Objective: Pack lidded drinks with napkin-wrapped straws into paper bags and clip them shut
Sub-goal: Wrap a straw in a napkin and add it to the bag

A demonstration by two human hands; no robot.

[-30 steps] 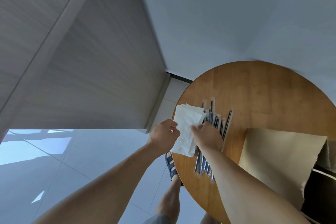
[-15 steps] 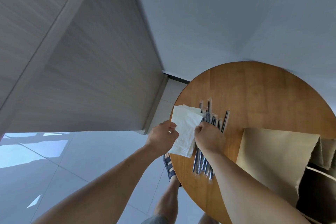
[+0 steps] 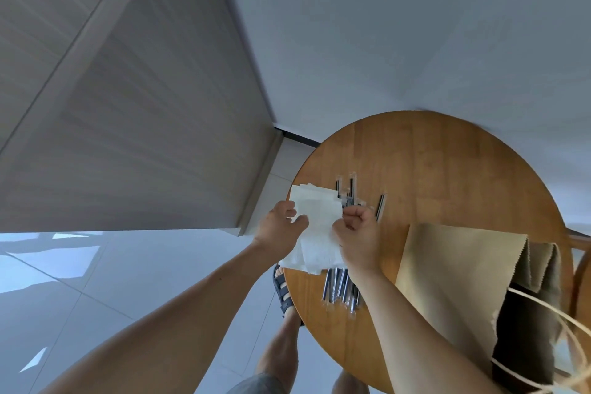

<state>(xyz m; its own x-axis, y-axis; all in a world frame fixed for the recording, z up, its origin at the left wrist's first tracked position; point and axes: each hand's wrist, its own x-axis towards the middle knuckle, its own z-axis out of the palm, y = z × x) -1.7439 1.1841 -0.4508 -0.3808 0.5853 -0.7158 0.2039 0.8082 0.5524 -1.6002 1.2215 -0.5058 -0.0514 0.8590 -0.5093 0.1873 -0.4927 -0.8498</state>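
A stack of white napkins (image 3: 315,221) lies at the left edge of the round wooden table (image 3: 447,169). My left hand (image 3: 281,229) pinches the top napkin's left side. My right hand (image 3: 359,238) pinches its right side, and that napkin is lifted a little off the stack. Several wrapped dark straws (image 3: 340,286) lie in a pile beside the napkins, partly under my right hand. A brown paper bag (image 3: 454,278) lies on its side at the right, mouth open toward me, with twisted paper handles (image 3: 563,329). No drink cup is in view.
A grey wall panel (image 3: 144,137) stands close to the table on the left. Glossy floor tiles (image 3: 64,281) lie below. My sandalled foot (image 3: 283,289) is under the table's edge. A second wooden rim (image 3: 580,265) shows at the far right.
Both hands have drawn nearer together on the top napkin and lifted it slightly. The right hand has curled into a tighter pinch. The view has tilted a little.
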